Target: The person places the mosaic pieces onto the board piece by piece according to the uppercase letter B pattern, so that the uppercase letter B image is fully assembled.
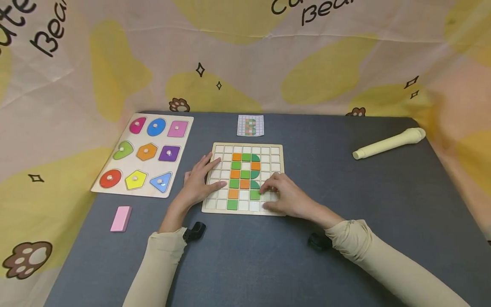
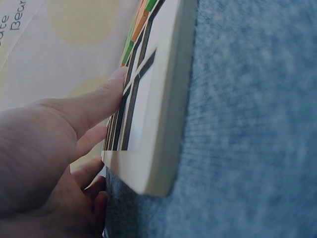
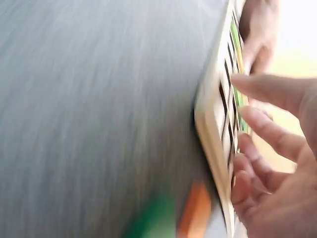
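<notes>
A pale wooden grid board lies flat, with white squares and several orange, green and dark green rounded tiles set in its middle columns. My left hand rests on its left edge, thumb and fingers spread; in the left wrist view the thumb lies on the board's face. My right hand is over the lower right of the board. Its index fingertip touches a green square tile, while the thumb stands apart near the lower edge. In the right wrist view, nothing shows between thumb and fingers.
Beyond the board lies a small pattern card. A shape puzzle and a pink block are at left, a cream microphone-shaped object at right. Beside the board, an orange piece and blurred green piece lie on the table.
</notes>
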The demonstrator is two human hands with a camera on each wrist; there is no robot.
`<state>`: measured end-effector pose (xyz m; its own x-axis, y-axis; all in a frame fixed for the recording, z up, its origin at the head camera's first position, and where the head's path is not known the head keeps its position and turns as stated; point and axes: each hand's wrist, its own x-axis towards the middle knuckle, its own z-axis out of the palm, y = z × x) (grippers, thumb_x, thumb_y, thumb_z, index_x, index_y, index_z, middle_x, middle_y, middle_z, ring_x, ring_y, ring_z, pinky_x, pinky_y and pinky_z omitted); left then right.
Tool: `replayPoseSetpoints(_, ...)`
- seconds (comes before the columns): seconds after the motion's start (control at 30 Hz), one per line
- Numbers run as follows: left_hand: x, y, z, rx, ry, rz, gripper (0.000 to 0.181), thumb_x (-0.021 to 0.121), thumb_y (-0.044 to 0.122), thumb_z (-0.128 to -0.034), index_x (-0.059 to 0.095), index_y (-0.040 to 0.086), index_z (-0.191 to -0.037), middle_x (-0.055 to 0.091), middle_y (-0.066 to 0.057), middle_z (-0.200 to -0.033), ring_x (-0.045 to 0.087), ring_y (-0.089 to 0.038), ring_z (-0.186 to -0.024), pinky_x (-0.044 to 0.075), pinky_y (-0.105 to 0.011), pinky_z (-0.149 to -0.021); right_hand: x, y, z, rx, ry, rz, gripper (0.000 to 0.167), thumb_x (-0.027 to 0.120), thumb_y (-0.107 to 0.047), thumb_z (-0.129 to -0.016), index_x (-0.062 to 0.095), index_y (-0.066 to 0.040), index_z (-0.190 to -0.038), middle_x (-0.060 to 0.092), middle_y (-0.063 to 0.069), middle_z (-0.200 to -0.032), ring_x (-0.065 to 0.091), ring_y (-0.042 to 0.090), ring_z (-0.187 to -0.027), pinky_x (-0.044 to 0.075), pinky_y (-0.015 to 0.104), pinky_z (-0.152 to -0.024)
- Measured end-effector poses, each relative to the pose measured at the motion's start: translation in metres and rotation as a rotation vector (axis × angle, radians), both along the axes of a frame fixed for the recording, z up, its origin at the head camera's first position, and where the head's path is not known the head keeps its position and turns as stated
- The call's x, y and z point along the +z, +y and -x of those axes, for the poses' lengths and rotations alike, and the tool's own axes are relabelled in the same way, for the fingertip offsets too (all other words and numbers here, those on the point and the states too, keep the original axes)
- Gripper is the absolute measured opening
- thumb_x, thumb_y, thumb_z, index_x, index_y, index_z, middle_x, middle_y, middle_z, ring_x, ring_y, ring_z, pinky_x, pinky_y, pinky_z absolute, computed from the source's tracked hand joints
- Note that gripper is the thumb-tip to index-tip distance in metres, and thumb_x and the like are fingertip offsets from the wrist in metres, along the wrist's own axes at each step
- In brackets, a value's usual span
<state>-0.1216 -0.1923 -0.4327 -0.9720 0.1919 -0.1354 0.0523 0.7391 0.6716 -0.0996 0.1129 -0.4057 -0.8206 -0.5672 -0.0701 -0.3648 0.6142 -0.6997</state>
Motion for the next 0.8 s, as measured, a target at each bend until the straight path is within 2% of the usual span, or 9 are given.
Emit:
replayPoseSetpoints(0.23, 0.001, 0.0, -0.001, -0.001, -0.005, -0.004, 0.083, 0.08, 0.03, -0.0961, 0.038, 0.014, -0.166, 0.014, -0.012, -0.18, 0.007, -0.037, -0.167, 0.016, -0.068, -0.114, 0.009, 0.046, 0.002, 0.021, -0.105, -0.083, 0.051, 0.093, -0.02, -0.083, 0.068, -0.013, -0.127, 0.056, 0.01, -0.128, 0.045, 0.029, -0.12, 0.043, 0.047, -0.1)
replayPoseSetpoints(0.37, 0.002, 0.001, 0.0, 0.001, -0.01, 0.0, 0.082, 0.079, 0.03, -0.0964, 0.038, 0.014, -0.166, 0.014, -0.012, -0.18, 0.007, -0.037, -0.167, 0.015, -0.068, -0.115, 0.014, 0.064, 0.0, 0.018, -0.124, -0.141, 0.067, 0.096, -0.022, -0.079, 0.062, -0.011, -0.136, 0.055, 0.013, -0.133, 0.045, 0.033, -0.126, 0.044, 0.055, -0.105)
replayPoseSetpoints(0.47, 0.001, 0.002, 0.0, 0.0, -0.012, -0.002, 0.082, 0.079, 0.031, -0.0966, 0.038, 0.013, -0.166, 0.014, -0.013, -0.18, 0.007, -0.037, -0.167, 0.015, -0.067, -0.115, 0.017, 0.074, -0.002, 0.017, -0.124, -0.171, 0.072, 0.097, -0.021, -0.077, 0.06, -0.01, -0.137, 0.054, 0.013, -0.132, 0.046, 0.035, -0.127, 0.043, 0.059, -0.107)
replayPoseSetpoints(0.6, 0.0, 0.001, 0.0, 0.001, -0.011, -0.004, 0.082, 0.079, 0.031, -0.0968, 0.038, 0.014, -0.166, 0.013, -0.012, -0.18, 0.006, -0.037, -0.167, 0.016, -0.066, -0.114, 0.016, 0.081, -0.006, 0.021, -0.102, -0.169, 0.066, 0.096, -0.019, -0.078, 0.061, -0.009, -0.132, 0.054, 0.011, -0.122, 0.054, 0.027, -0.109, 0.049, 0.047, -0.095)
replayPoseSetpoints(0.7, -0.001, 0.0, 0.0, 0.002, -0.008, -0.001, 0.082, 0.079, 0.031, -0.0968, 0.038, 0.014, -0.166, 0.014, -0.011, -0.18, 0.006, -0.036, -0.167, 0.017, -0.066, -0.112, 0.012, 0.082, -0.007, 0.012, -0.076, -0.143, 0.053, 0.093, -0.017, -0.082, 0.064, -0.009, -0.125, 0.055, 0.008, -0.111, 0.054, 0.019, -0.09, 0.048, 0.033, -0.081)
replayPoseSetpoints(0.8, -0.001, 0.001, 0.0, 0.001, -0.004, 0.0, 0.082, 0.079, 0.031, -0.0967, 0.038, 0.014, -0.166, 0.014, -0.011, -0.18, 0.007, -0.036, -0.167, 0.017, -0.065, -0.112, 0.007, 0.081, -0.008, -0.016, -0.049, -0.103, 0.038, 0.091, -0.013, -0.084, 0.068, -0.008, -0.114, 0.058, 0.005, -0.101, 0.054, 0.014, -0.081, 0.047, 0.027, -0.072)
